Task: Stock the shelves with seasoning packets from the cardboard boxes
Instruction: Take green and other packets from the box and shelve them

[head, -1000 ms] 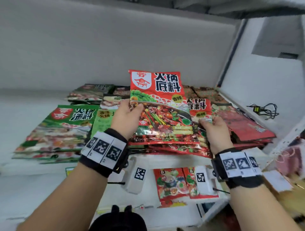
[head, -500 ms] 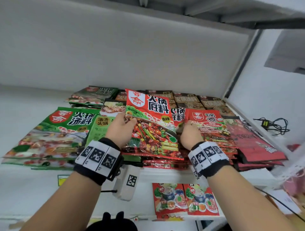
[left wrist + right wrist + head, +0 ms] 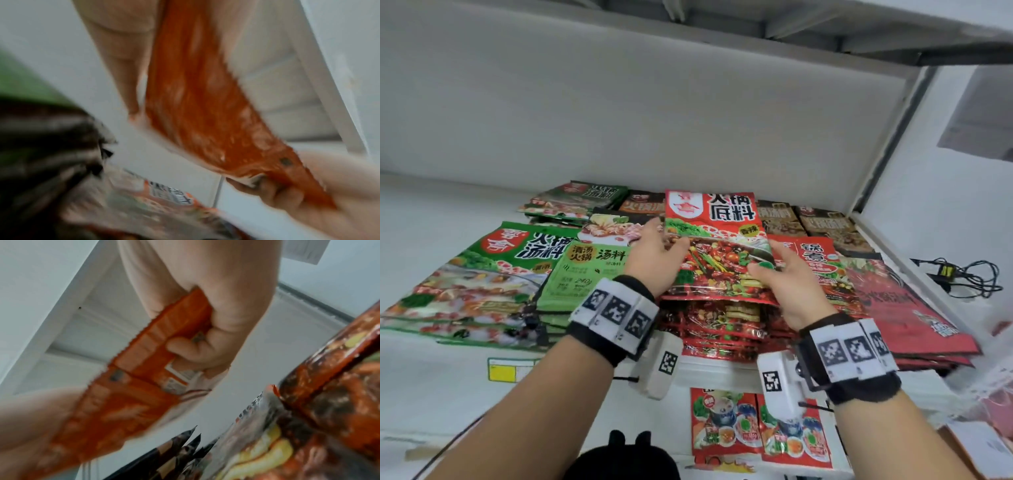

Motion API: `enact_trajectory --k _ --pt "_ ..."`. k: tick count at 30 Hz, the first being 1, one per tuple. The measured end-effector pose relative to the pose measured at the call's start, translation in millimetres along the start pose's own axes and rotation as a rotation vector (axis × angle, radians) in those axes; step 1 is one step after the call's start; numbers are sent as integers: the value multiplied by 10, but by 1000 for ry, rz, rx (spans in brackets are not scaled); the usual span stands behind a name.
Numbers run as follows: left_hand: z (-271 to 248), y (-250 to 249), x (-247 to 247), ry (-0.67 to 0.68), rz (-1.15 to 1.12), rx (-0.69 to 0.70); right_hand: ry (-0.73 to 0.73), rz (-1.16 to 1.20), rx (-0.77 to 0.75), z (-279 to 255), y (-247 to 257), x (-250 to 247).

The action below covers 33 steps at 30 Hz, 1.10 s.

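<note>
A red hot-pot seasoning packet (image 3: pixel 717 246) hangs tilted over a stack of matching red packets (image 3: pixel 719 325) on the white shelf (image 3: pixel 715 371). My left hand (image 3: pixel 657 260) grips its left edge, thumb on top. My right hand (image 3: pixel 780 277) grips its right edge. In the left wrist view the packet's orange back (image 3: pixel 201 97) is blurred, with my left fingers (image 3: pixel 121 56) along it. The right wrist view shows my right hand (image 3: pixel 197 308) curled round the packet's sealed edge (image 3: pixel 156 344), above the stack (image 3: pixel 308 426).
Green packets (image 3: pixel 482 274) and light green ones (image 3: pixel 592 274) lie left of the stack. Brown packets (image 3: pixel 808 222) sit at the back, dark red ones (image 3: pixel 900 301) on the right. A black cable (image 3: pixel 962 274) lies on the right ledge. More packets (image 3: pixel 756 428) hang below.
The packet has gone from held high in front of the shelf to low over the red stack. My right hand has slid from its lower corner to its right edge.
</note>
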<state>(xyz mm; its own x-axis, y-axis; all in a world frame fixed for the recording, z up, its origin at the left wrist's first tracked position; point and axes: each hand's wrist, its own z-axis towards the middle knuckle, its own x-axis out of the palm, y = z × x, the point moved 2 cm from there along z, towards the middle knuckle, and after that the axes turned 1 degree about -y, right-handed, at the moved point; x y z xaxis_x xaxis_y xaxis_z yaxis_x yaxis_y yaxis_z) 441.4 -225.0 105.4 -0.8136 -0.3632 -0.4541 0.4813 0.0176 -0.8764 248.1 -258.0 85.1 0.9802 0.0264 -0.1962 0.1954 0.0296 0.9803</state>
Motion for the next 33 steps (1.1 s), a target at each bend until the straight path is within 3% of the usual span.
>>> enact_trajectory --k 3,8,10,13,14,17,18,21,26,28,30,33 --pt "-52 -76 63 22 366 241 -98 -180 -35 68 -54 -86" --pt "-180 -90 359 335 684 438 34 -672 -117 22 -213 115" --pt "-198 -26 498 444 790 435 -13 -897 -156 31 -165 62" --pt "-213 154 648 553 890 342 -211 -965 -281 116 -38 -295" --pt "-212 210 679 557 903 330 -211 -1016 -248 168 -63 -429" --pt "-182 316 753 544 906 311 -32 -1222 13 249 -338 -649" --pt "-164 330 773 541 914 305 -18 -1246 28 243 -431 -664" --pt "-111 335 849 515 952 296 -37 -1228 -62 241 -532 -693" --pt "-184 243 838 521 913 263 -11 -1183 -53 212 -441 -675" --pt "-216 137 766 432 791 302 -135 -1012 -130 120 -400 -698" --pt "-254 -54 730 324 592 433 -351 -690 -209 -34 -408 -799" --pt "-416 -360 879 355 366 647 -593 -346 -160 -355 -570 -1039"
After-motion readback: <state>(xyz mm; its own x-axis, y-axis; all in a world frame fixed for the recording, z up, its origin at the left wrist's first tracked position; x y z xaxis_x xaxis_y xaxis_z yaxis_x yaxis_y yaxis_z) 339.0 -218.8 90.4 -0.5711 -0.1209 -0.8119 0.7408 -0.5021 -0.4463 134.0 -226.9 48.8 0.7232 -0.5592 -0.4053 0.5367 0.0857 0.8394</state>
